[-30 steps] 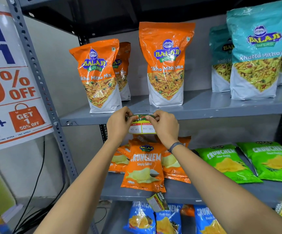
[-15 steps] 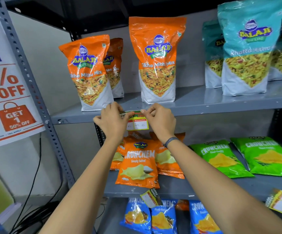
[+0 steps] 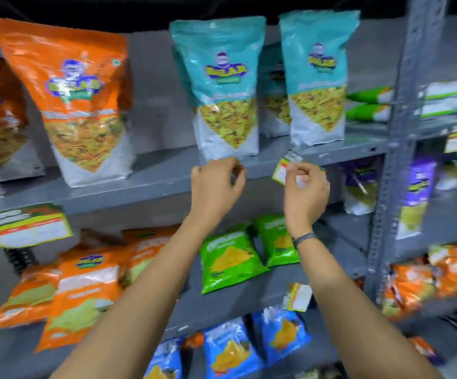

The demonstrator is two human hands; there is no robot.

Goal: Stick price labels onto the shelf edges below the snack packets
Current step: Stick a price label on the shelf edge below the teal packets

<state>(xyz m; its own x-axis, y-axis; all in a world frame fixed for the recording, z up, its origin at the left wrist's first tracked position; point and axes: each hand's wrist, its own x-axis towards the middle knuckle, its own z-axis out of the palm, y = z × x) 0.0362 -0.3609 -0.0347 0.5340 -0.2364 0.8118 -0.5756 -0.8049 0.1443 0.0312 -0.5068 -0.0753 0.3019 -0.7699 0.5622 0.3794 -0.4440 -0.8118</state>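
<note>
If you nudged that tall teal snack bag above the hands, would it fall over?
Probably yes: the teal bag stands upright, tall on a narrow base, right at the shelf edge. It looks puffy and likely light, so a push may tip it. Its glossy film might feel slippery.

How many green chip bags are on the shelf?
2 that I can see. One green bag lies under the left hand, and another green bag sits just to its right, partly behind the right wrist. More may be hidden behind.

Operator appearance: bare forearms, one wristband

Your arms are sleeveless to the frame edge; your right hand (image 3: pixel 306 192) wrist carries a thin dark wristband (image 3: pixel 304 238).
</note>
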